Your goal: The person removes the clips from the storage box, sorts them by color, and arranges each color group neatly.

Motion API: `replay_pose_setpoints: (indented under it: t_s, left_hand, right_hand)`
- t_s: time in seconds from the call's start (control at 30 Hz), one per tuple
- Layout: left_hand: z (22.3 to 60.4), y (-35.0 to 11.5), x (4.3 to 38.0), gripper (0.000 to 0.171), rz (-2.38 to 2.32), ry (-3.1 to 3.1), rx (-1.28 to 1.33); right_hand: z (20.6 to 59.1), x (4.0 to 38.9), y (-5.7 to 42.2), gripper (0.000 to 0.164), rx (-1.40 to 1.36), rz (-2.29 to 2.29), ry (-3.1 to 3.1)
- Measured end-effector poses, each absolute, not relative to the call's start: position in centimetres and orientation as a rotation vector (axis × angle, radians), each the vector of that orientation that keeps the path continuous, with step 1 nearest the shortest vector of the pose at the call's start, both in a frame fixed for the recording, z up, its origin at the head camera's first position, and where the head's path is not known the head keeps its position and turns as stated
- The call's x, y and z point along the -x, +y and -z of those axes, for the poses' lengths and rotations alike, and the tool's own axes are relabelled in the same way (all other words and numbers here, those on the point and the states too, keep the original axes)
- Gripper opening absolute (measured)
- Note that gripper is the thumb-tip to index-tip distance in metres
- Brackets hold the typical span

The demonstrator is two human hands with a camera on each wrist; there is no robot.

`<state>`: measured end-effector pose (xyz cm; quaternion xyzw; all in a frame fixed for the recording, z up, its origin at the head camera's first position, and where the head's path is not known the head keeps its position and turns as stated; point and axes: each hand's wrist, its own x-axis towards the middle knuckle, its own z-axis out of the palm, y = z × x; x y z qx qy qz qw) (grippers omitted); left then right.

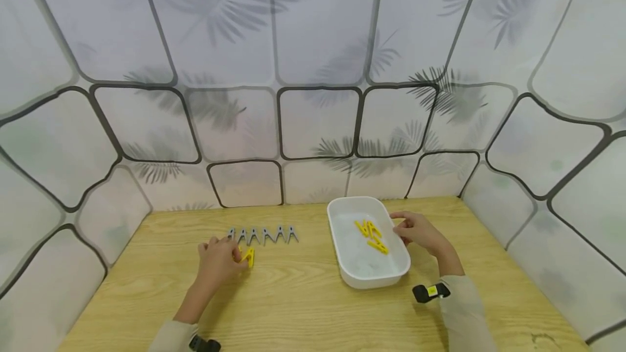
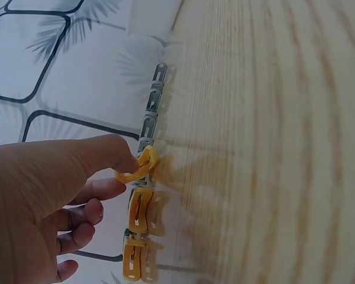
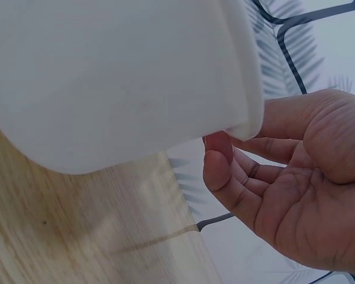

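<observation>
My left hand (image 1: 220, 258) pinches a yellow clothespin (image 1: 250, 257) between thumb and forefinger, low over the table. In the left wrist view, two more yellow clothespins stand in line beyond the fingertips, the nearer one (image 2: 141, 210) and another (image 2: 132, 258); the hand hides them from the head view. Behind runs a row of several grey clothespins (image 1: 265, 235). On the right, my right hand (image 1: 421, 232) grips the rim of a white plastic tub (image 1: 346, 257), thumb over the edge and fingers curled beneath. Several yellow clothespins (image 1: 377, 245) lie inside the tub.
The wooden table (image 1: 293, 308) carries everything. A patterned wall covering (image 1: 318, 124) rises at its back edge and along both sides. A black wrist strap (image 1: 430, 292) sits by the right sleeve.
</observation>
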<state>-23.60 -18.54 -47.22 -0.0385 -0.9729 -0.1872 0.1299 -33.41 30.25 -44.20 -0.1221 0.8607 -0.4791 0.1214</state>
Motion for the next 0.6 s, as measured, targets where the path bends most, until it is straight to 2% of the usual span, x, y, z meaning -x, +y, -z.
replay_pose_setpoints:
  t_s: [0.37,0.6]
  left_hand:
    - [46.5,-18.3,24.0,0.024,0.561,-2.817,0.131]
    - [44.0,-14.9,26.0,0.011,0.648,-2.776,0.290]
  right_hand:
    - [44.2,33.4,30.2,0.051,0.346,1.409,2.509]
    - [44.3,33.4,30.3,0.049,0.358,1.433,2.504]
